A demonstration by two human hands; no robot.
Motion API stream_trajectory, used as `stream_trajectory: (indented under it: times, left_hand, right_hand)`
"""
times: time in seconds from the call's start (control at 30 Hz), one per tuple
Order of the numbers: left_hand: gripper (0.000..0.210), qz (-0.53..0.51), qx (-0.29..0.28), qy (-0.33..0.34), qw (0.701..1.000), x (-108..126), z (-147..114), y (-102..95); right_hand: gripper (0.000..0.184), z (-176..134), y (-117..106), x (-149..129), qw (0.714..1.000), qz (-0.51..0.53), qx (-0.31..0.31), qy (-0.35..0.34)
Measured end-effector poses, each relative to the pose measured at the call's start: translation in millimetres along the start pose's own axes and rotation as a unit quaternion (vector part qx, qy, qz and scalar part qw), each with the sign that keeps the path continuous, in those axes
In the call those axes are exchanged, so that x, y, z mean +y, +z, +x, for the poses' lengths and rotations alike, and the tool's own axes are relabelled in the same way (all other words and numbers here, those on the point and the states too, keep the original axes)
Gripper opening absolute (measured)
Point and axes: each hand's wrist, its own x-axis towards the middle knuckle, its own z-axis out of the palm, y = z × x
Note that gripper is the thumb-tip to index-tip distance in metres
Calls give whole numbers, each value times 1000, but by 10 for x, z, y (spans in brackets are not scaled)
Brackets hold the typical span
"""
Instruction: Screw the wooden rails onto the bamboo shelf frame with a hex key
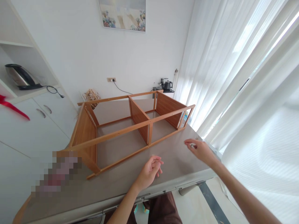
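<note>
A wooden shelf frame (149, 122) with a panel at each end and one in the middle lies on its side on the grey-topped table (168, 161). My left hand (150, 171) hovers in front of its lower rail, fingers curled in and thumb folded across them; anything inside is hidden. Farther right, my right hand (200, 150) is above the table with thumb and fingers pinched together. A small dark spot shows at its fingers, too small to name. Several tiny metal pieces (196, 138) lie just beyond that hand.
Another person's arm (22, 211) reaches in at lower left; a blurred patch hides part of the table and frame corner there. White curtains (233, 77) hang along the right. A white cabinet (35, 115) holds a kettle (22, 77). A coffee maker (167, 85) stands behind the frame.
</note>
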Motion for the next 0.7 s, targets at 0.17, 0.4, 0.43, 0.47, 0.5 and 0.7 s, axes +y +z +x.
stream_trajectory:
  times: [0.17, 0.4, 0.43, 0.47, 0.5, 0.7]
  left_hand:
    - [34, 28, -5, -5, 1000, -25, -46, 22]
    - [35, 40, -25, -15, 999, 11, -50, 15]
    - [35, 41, -27, -17, 999, 15, -49, 13]
    - [35, 42, -28, -18, 999, 17, -48, 11]
    - [35, 43, -29, -20, 998, 19, -47, 10]
    - [34, 45, -28, -20, 998, 43, -50, 14]
  right_hand:
    - [22, 153, -375, 1239, 986, -127, -10, 104]
    - [14, 295, -149, 1728, 985, -119, -34, 122]
    - [14, 323, -114, 1751, 986, -113, -35, 121]
    - [16, 347, -85, 1772, 986, -108, -34, 121]
    - [17, 369, -62, 1790, 987, -102, -31, 123]
    - [36, 372, -26, 1807, 989, -66, -10, 135]
